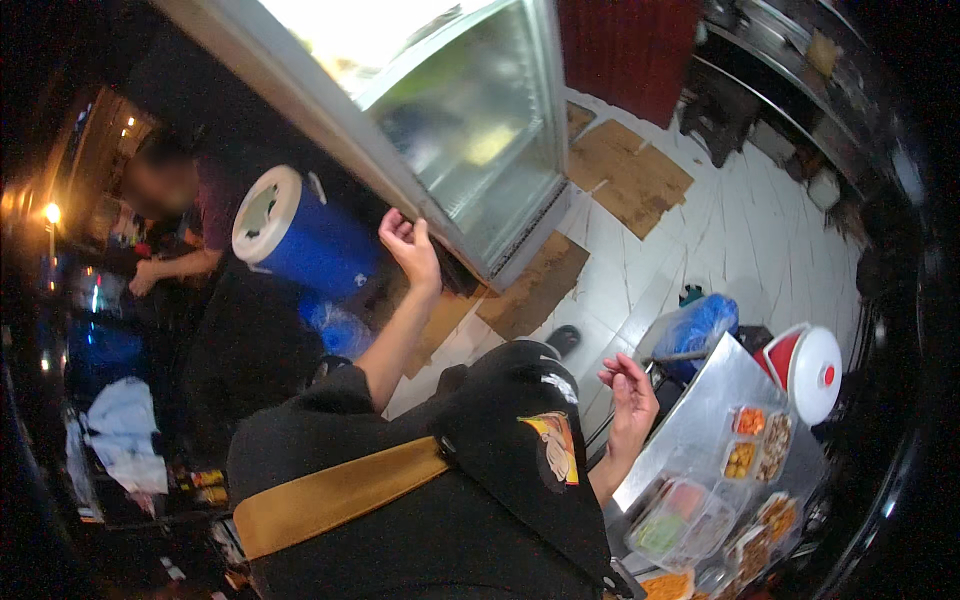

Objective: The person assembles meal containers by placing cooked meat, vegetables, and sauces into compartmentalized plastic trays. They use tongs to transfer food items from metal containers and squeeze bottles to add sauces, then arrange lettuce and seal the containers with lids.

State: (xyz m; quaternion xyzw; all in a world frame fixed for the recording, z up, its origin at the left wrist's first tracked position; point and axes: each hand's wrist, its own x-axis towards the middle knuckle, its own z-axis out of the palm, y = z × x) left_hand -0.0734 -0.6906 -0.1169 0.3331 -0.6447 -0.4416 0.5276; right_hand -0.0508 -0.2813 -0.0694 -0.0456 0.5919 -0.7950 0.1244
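My left hand (413, 255) is raised beside the lower frame of a tall glass-door refrigerator (470, 245). Its fingers are loosely bent with the thumb apart, and nothing shows in them; whether they touch the frame I cannot tell. On the right, my right hand (630, 405) hovers by the edge of a steel table (690, 420), palm turned inward. Its fingers are slightly curled and apart, holding nothing visible. Clear containers of food (680, 525) lie on the tabletop, close to my right forearm.
A blue drink cooler (315, 235) with a white top stands left of the refrigerator. Flattened cardboard (535, 285) lies on the white tiles. A red-and-white lidded jug (815, 375) and blue plastic bag (705, 325) are by the table. Another person (190, 225) is at the far left.
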